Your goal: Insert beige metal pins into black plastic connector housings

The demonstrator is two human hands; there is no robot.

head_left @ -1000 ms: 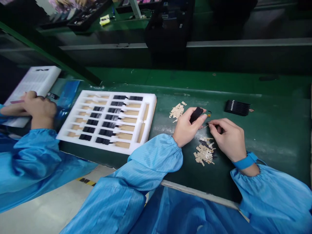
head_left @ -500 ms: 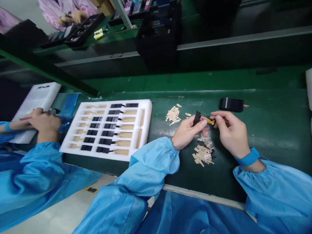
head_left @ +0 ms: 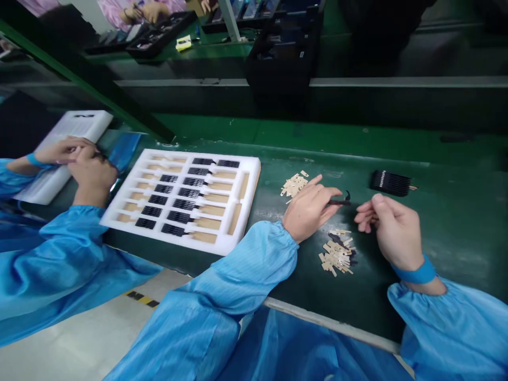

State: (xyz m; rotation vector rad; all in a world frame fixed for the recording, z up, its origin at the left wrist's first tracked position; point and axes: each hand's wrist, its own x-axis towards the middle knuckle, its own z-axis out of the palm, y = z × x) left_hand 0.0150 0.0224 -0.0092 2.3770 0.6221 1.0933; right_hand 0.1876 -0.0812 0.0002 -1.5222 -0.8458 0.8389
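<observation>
My left hand (head_left: 308,209) pinches a thin black strip-like part (head_left: 341,201) with a curled tip, which points toward my right hand. My right hand (head_left: 397,227) hovers just right of that tip, apart from it, fingers curled in against the thumb; whatever they may hold is hidden. Under my left hand's far side lies a pile of small cream-coloured tabs (head_left: 292,185). A second pile of tabs (head_left: 337,256), mixed with dark pieces, sits on the green bench between my wrists. Beyond my right hand rests a stack of black flat parts (head_left: 391,182).
A white foam tray (head_left: 254,196) with black parts in several slots stands left of my forearm. Further left, a co-worker's hands (head_left: 91,166) work beside another white foam tray (head_left: 51,180). A green post (head_left: 130,103) slants across the back left; black bins (head_left: 281,63) stand beyond.
My left hand has turned palm down, and the black part now points right. My right hand has drawn away from it; the yellow piece between them no longer shows. The view has shifted slightly.
</observation>
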